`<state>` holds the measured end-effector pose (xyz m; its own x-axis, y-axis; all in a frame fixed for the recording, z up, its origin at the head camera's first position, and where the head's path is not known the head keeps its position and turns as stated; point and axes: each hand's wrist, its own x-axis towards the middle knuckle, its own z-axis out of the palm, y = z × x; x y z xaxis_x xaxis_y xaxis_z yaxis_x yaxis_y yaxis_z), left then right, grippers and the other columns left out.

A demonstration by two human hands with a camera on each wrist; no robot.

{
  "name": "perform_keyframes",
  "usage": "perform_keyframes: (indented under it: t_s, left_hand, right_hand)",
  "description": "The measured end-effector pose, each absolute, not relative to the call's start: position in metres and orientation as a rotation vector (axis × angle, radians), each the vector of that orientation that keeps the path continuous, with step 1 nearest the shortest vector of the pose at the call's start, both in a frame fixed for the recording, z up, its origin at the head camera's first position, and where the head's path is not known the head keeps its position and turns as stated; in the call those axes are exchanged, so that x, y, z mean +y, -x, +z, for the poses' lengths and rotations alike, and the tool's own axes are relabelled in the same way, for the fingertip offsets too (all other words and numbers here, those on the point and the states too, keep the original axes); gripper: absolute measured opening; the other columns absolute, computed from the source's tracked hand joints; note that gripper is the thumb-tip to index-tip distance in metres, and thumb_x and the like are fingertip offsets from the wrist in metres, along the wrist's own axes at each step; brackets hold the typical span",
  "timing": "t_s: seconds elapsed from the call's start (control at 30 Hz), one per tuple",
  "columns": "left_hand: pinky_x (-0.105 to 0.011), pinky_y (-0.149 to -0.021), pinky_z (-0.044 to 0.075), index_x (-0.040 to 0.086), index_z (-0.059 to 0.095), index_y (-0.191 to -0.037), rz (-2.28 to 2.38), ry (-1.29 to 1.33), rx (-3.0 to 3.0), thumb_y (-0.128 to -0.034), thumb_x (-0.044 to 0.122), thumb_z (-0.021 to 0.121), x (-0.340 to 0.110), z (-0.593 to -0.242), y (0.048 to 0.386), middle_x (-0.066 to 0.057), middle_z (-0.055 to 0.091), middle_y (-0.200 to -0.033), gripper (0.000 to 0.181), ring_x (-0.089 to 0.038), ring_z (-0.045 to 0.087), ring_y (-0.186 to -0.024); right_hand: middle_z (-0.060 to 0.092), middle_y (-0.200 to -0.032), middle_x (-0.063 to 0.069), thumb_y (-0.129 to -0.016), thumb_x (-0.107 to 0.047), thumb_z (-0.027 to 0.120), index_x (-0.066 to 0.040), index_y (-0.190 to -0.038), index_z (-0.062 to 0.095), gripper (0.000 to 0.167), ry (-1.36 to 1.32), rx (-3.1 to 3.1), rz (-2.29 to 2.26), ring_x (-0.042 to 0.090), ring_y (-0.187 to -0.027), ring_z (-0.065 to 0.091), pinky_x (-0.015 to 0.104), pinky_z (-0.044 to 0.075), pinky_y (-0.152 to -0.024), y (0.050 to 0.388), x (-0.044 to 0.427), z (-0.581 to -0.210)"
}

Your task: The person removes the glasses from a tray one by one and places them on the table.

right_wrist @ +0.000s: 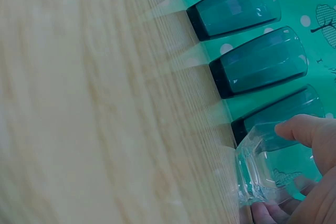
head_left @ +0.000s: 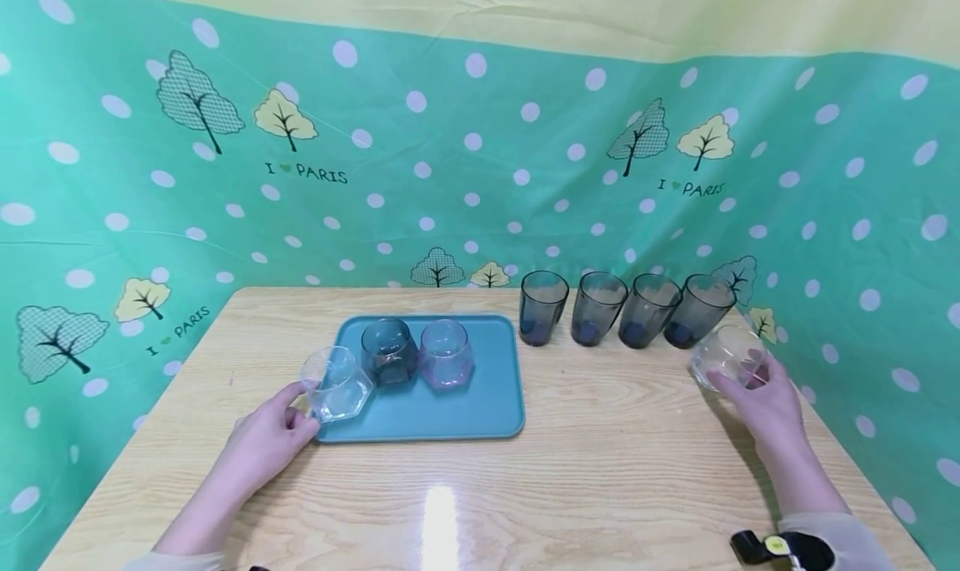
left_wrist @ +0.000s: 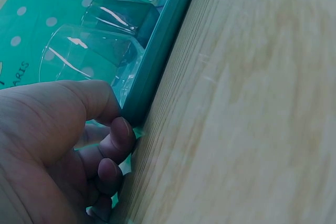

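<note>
In the head view a blue tray (head_left: pixel 487 404) holds a clear glass (head_left: pixel 341 392) at its left end, then a dark glass (head_left: pixel 390 354) and a pinkish glass (head_left: pixel 447 358). My left hand (head_left: pixel 262 446) is at the tray's front left corner, its fingers bent at the rim beside the clear glass; the left wrist view shows the fingertips (left_wrist: pixel 122 129) against the tray edge (left_wrist: pixel 152 66). At the table's right side my right hand (head_left: pixel 768 400) grips another clear glass (head_left: pixel 723 358), thumb on one side and fingers on the other, as the right wrist view shows (right_wrist: pixel 315 156).
Several tall dark tumblers (head_left: pixel 542 308) stand in a row along the back right of the wooden table (head_left: pixel 600 479); the rightmost (head_left: pixel 697 313) is just behind the clear glass in my right hand. A green patterned cloth (head_left: pixel 450 179) hangs behind and at both sides.
</note>
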<state>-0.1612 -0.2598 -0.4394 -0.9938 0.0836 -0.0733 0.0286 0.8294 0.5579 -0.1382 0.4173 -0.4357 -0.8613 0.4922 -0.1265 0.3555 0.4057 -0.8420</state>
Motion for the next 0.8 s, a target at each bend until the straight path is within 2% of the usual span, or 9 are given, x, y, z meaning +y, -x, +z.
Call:
perform_keyframes:
  t_s: [0.53,0.8]
  left_hand:
    - [-0.043,-0.078,0.043,-0.006,0.049,-0.156,0.879,-0.087,2.921,-0.0972,0.018,0.068,-0.2598,-0.4407,0.1611,0.006,0.062,-0.08,0.066,-0.017,0.056,-0.075]
    - [-0.051,-0.085,0.043,-0.006,0.048,-0.157,0.892,-0.094,2.918,-0.0979,0.019,0.069,-0.2594,-0.4419,0.1607,0.006,0.063,-0.079,0.067,-0.017,0.057,-0.075]
  right_hand:
    - [0.025,-0.173,0.035,-0.107,-0.044,0.07,-0.001,-0.175,0.006,0.103,0.746,-2.544,1.427,0.051,-0.154,0.033,0.061,0.037,-0.121,0.1374,0.4168,-0.4362]
    - [0.017,-0.175,0.036,-0.106,-0.037,0.073,0.0,-0.175,0.002,0.106,0.735,-2.494,1.481,0.053,-0.16,0.023,0.063,0.024,-0.128,0.1386,0.4162,-0.4354]
